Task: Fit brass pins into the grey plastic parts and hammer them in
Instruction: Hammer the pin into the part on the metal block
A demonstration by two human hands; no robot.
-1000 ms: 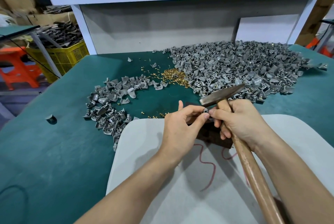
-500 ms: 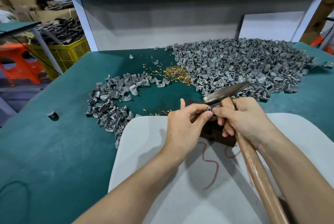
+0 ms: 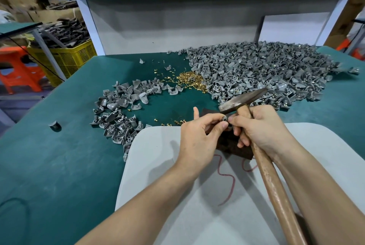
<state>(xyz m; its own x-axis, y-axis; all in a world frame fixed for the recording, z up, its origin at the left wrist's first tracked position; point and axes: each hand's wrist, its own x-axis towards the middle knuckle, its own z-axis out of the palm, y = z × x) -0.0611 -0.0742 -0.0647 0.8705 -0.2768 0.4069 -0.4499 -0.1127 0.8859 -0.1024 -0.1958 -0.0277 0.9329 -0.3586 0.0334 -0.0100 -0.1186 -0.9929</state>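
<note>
Grey part (image 3: pixel 225 119) pinched by left hand (image 3: pixel 197 138); right hand (image 3: pixel 260 128) grips hammer (image 3: pixel 272 181); yellow crate (image 3: pixel 65 59) holds dark parts (image 3: pixel 65 31).

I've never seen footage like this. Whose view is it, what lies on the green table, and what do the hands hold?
No machine here: a camera worn on a person's head looks down at their own bare hands. On the green table lie a big pile of grey plastic parts, a smaller pile to the left, and a heap of brass pins between them. The left hand pinches one grey part; the right hand grips a wooden-handled hammer and also touches that part, above a dark block.
</note>
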